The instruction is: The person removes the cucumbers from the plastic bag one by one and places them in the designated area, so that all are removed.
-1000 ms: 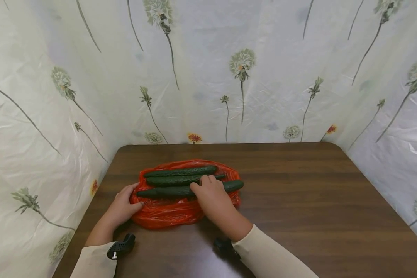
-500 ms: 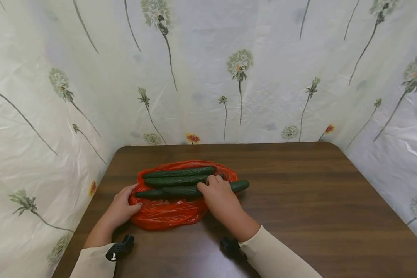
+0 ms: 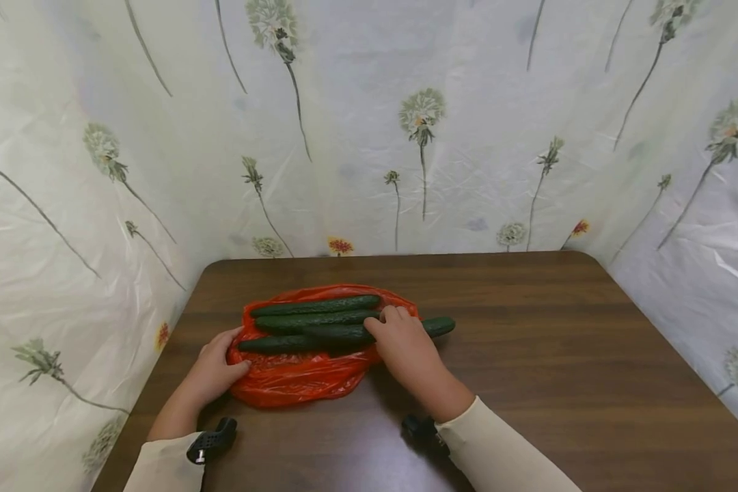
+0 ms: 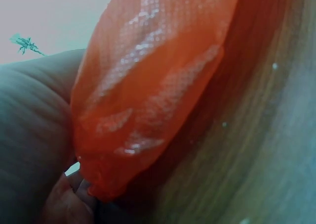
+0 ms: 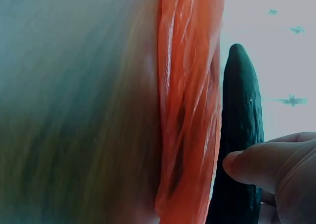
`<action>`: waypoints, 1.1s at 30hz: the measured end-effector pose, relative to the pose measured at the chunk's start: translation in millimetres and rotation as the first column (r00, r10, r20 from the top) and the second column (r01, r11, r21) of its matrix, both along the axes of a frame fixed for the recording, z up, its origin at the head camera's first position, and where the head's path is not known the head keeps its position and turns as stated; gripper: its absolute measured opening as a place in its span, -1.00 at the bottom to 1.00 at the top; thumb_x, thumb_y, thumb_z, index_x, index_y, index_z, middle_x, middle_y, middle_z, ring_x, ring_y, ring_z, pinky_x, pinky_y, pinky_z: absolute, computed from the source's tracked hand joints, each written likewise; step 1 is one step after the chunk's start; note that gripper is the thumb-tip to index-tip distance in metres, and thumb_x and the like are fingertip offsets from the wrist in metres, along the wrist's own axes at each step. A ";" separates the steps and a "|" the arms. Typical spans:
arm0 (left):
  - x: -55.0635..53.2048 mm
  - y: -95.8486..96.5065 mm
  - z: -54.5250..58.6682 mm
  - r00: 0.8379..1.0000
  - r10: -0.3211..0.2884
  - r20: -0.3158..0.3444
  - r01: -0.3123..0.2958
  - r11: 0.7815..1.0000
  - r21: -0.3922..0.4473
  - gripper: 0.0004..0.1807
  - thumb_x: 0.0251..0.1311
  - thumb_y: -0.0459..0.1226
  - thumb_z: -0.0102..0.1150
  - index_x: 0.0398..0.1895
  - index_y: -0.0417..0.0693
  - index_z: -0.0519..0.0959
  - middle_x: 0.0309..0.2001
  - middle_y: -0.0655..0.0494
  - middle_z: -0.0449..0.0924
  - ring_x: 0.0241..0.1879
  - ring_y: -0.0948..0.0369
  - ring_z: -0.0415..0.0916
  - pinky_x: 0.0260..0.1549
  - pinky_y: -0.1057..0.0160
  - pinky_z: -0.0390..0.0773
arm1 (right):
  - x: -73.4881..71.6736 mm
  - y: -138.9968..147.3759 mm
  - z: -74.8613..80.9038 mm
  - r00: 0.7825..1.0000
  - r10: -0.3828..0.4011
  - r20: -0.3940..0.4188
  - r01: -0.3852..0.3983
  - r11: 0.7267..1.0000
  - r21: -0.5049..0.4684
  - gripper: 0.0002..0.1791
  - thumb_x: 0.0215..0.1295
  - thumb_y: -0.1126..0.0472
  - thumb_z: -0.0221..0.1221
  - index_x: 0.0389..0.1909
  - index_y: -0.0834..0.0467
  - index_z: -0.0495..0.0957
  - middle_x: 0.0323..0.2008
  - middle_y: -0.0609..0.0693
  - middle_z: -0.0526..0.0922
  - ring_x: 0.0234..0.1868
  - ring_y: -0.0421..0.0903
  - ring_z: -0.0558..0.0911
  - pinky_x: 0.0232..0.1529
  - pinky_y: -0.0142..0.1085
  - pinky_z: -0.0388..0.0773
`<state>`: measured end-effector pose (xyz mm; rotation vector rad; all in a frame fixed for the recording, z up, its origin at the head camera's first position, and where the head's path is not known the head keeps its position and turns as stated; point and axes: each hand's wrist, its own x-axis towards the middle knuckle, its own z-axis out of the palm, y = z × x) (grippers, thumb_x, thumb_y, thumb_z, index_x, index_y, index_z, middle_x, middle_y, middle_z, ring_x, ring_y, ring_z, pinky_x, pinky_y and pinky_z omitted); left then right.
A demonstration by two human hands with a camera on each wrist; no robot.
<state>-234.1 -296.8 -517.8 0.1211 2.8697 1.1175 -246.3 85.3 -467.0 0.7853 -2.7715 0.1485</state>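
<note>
A red plastic bag (image 3: 295, 388) lies spread open on the table, with several dark green cucumbers lengthwise in it. Thumb and fingers of my right hand (image 3: 407, 350) pinch one cucumber (image 3: 439, 326) near its right part; that end sticks out past the bag's right side. In the right wrist view the thumb presses along this bumpy cucumber (image 5: 242, 98), beside the bag's folds (image 5: 190, 85). Behind it lie two cucumbers side by side, the farthest one (image 3: 316, 305) at the back. Another cucumber (image 3: 270, 344) shows at the front left. My left hand (image 3: 212, 369) grips the bag's left edge.
The brown wooden table (image 3: 559, 355) reaches far to the right of the bag. A pale curtain (image 3: 344, 137) printed with dandelions hangs behind and at both sides. Black wrist devices, one of them a left wrist camera (image 3: 214, 441), sit at both cuffs.
My right hand has drawn the pinched cucumber to the right, sliding it off the front left cucumber, which shows more now. My left hand stays at the bag's edge.
</note>
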 end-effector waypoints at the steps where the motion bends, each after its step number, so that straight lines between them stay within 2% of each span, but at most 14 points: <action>1: 0.1 0.2 -0.2 1.000 -0.001 -0.001 0.001 1.000 -0.002 -0.18 0.29 -0.22 0.29 0.58 -0.25 0.23 0.52 -0.35 0.24 0.44 -0.35 0.12 0.42 -0.40 0.17 | -0.9 2.0 0.0 1.000 -0.003 -0.004 0.003 1.000 -0.001 -0.71 0.30 0.27 0.41 -0.01 -0.01 0.64 -0.16 0.09 0.59 -0.18 0.04 0.51 -0.26 -0.14 0.50; 6: -0.7 -0.4 1.1 1.000 0.000 -0.012 0.000 1.000 -0.004 -0.18 0.28 -0.23 0.30 0.57 -0.26 0.25 0.51 -0.35 0.26 0.45 -0.36 0.13 0.42 -0.41 0.17 | -7.1 10.4 -0.7 0.999 -0.030 -0.016 0.030 0.999 -0.013 -0.67 0.29 0.26 0.41 0.04 -0.03 0.65 -0.09 0.10 0.63 -0.11 0.07 0.54 -0.20 -0.09 0.58; 10: -1.5 -0.3 1.7 1.000 0.001 -0.011 -0.001 1.000 0.000 -0.19 0.28 -0.23 0.30 0.57 -0.25 0.25 0.51 -0.35 0.26 0.44 -0.35 0.13 0.42 -0.40 0.17 | -10.4 18.0 -2.0 0.999 -0.052 -0.014 0.052 0.999 -0.016 -0.59 0.26 0.24 0.44 0.12 -0.03 0.65 -0.09 0.07 0.62 -0.12 0.04 0.51 -0.19 -0.12 0.56; 16: -1.5 0.2 0.4 1.000 -0.002 -0.002 0.002 1.000 0.006 -0.18 0.28 -0.23 0.30 0.57 -0.25 0.25 0.52 -0.34 0.25 0.45 -0.34 0.13 0.43 -0.40 0.16 | -13.3 33.1 -6.1 0.997 -0.075 -0.005 0.075 0.997 -0.021 -0.62 0.26 0.27 0.44 0.08 -0.01 0.64 -0.16 0.07 0.56 -0.18 0.03 0.46 -0.23 -0.10 0.51; 24: -2.8 -0.2 -1.7 1.000 0.000 0.010 0.000 1.000 0.010 -0.18 0.28 -0.22 0.30 0.58 -0.22 0.25 0.53 -0.31 0.25 0.46 -0.33 0.12 0.42 -0.40 0.18 | -16.8 54.2 -6.6 0.994 -0.106 -0.010 0.106 0.994 -0.040 -0.56 0.24 0.24 0.47 0.13 0.03 0.63 -0.06 0.14 0.59 -0.08 0.11 0.53 -0.11 0.01 0.61; 33: -1.3 -1.1 -0.6 1.000 -0.003 0.008 0.002 1.000 0.013 -0.18 0.27 -0.23 0.30 0.57 -0.23 0.25 0.52 -0.31 0.26 0.45 -0.33 0.13 0.42 -0.41 0.17 | -19.5 79.9 -8.9 0.992 -0.123 -0.020 0.120 0.988 -0.100 -0.52 0.20 0.27 0.49 0.14 0.07 0.65 -0.07 0.16 0.61 -0.08 0.15 0.55 -0.10 0.08 0.62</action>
